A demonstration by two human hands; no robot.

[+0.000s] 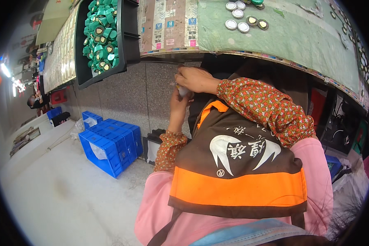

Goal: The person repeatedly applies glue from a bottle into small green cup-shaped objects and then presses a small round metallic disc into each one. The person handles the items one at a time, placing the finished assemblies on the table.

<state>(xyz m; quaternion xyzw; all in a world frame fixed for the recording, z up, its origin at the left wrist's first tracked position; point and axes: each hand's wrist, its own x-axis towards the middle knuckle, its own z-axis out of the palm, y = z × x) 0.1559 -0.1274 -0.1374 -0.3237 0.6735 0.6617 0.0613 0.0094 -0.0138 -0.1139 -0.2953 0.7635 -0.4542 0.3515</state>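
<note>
Below the near edge of the table, my two hands meet over my lap. My left hand [178, 101] is closed around a small whitish, partly see-through thing [184, 91] whose kind I cannot make out. Just above it, my right hand [196, 79] has its fingers curled together at the top of that thing. My fingers hide most of it. To the left of my hands, a black plastic bin [128, 37] at the table's edge holds many green crimped caps [98, 35], some showing dark and pale insides.
Several white and dark crimped caps [238, 14] lie on the green-covered table [274, 45], with more along its right edge. Blue plastic crates [115, 143] stand on the floor at left. A dark box with cables [340, 119] is under the table at right.
</note>
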